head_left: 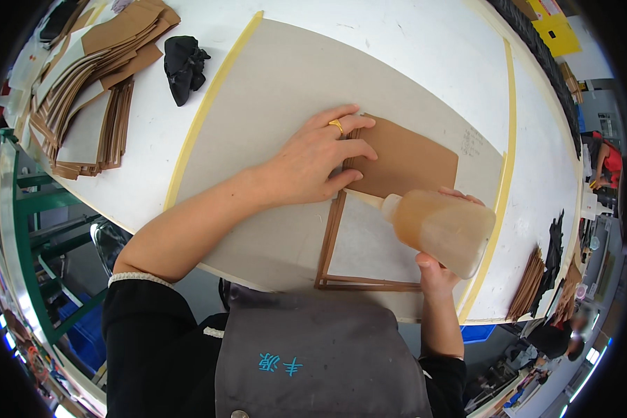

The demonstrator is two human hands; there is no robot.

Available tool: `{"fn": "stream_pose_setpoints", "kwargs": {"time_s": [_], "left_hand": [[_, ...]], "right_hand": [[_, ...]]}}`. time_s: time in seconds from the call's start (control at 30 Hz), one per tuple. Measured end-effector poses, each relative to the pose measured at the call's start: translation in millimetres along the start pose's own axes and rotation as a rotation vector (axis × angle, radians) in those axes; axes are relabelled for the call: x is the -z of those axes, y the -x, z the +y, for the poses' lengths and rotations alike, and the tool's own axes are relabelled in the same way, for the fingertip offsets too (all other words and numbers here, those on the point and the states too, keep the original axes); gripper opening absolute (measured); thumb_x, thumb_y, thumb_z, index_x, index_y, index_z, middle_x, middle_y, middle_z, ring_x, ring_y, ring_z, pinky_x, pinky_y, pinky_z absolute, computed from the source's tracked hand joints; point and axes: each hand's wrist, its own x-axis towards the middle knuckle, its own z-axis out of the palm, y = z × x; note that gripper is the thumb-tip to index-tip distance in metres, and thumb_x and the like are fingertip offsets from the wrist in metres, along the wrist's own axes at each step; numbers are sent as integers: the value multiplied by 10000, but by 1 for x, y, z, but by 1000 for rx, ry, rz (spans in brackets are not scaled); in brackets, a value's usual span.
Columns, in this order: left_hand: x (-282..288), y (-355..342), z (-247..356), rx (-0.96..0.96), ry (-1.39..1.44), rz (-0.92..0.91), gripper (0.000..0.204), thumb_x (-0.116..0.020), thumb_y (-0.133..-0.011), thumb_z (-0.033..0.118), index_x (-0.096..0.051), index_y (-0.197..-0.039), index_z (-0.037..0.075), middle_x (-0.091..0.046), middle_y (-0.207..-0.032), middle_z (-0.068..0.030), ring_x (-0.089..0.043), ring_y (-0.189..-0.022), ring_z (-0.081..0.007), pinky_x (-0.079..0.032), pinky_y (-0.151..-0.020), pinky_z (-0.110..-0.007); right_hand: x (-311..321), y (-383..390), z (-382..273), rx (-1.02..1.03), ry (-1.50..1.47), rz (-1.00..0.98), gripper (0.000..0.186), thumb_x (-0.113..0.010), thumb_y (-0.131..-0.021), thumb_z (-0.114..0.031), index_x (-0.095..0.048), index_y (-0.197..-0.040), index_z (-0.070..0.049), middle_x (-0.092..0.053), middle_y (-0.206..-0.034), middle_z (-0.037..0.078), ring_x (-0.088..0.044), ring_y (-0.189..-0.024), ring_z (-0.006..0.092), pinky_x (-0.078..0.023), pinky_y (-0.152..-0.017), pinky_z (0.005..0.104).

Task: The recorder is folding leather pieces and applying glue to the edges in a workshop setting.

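Note:
My left hand (318,155), a gold-coloured ring on one finger, rests with fingers spread over the left edge of a brown panel (416,157). Its fingertips touch the panel's top face. My right hand (437,276) is wrapped round a translucent squeeze bottle (444,230) of amber liquid. Tilted sideways, the bottle points its pale nozzle left, close to the panel's lower edge and my left thumb. Just below lies a pale-faced sheet (373,244) with brown edges showing along its left and lower sides. The bottle hides part of both pieces.
A grey board (258,90) edged with yellow tape covers the middle of the white table (432,28). Fanned brown and pale pieces (97,90) lie far left, beside a crumpled black bundle (184,68). More brown strips (527,284) lie at the right edge.

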Motion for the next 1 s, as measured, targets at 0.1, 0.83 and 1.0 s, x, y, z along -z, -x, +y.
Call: {"fn": "stream_pose_setpoints", "kwargs": {"time_s": [0.1, 0.83, 1.0], "left_hand": [[1, 0, 1, 2, 1, -3, 282, -704, -788, 105, -646, -1063, 120, -451, -1405, -88, -331, -1360, -357, -345, -1081, -437], [-1, -1, 1, 20, -12, -14, 292, -709, -786, 88, -646, -1067, 137, -476, -1392, -58, -345, -1353, -335, -344, -1088, -433], [-1, -1, -1, 9, -17, -12, 291, -708, -786, 89, -646, -1066, 136, -477, -1394, -61, -347, -1352, -338, -345, -1083, -435]], "right_hand": [[3, 0, 3, 29, 1, 11, 1059, -865, -614, -541, -290, -1343, -33, -484, -1253, 177, -529, -1135, 278, -468, -929, 421], [24, 30, 0, -176, -26, 52, 576, -779, -747, -415, -581, -1066, 23, -599, -988, 58, -578, -901, 162, -467, -781, 300], [27, 40, -9, -269, -40, 7, 616, -783, -735, -459, -580, -1066, 19, -595, -989, 60, -574, -900, 164, -468, -774, 307]]}}
